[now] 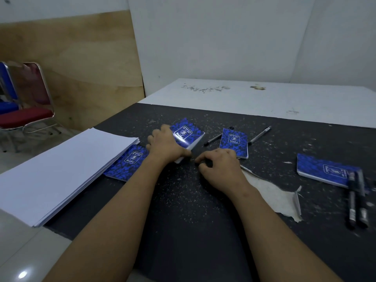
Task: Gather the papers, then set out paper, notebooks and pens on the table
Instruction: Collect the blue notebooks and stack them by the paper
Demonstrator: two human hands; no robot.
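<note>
A person's two bare forearms reach from the near edge over a dark, white-speckled surface (183, 210). The left hand (166, 145) grips a blue spiral notebook (188, 135) near the middle of the surface, thumb along its near edge and fingers curled over the left side; the notebook sits tilted, its right side raised. The right hand (219, 165) rests just beside it, knuckles up and fingers curled, thumb and forefinger close together near the notebook's near corner; whether it pinches anything cannot be told. A thick stack of white paper (61, 171) lies along the left edge, one corner overhanging it. A second notebook (127, 161) lies flat between the stack and the left wrist, touching the stack. A third notebook (234, 142) lies just beyond the right hand, with one black pen (213, 138) partly hidden behind its left side and another pen (260, 134) just to its right. A fourth notebook (325, 169) lies by the right edge, and two black pens (357, 202) lie side by side across its near corner. A pale torn patch (274, 196) shows in the dark covering beside the right forearm. Past the far edge lies a white board (264, 98). A red chair (30, 117) stands on the floor to the left.
</note>
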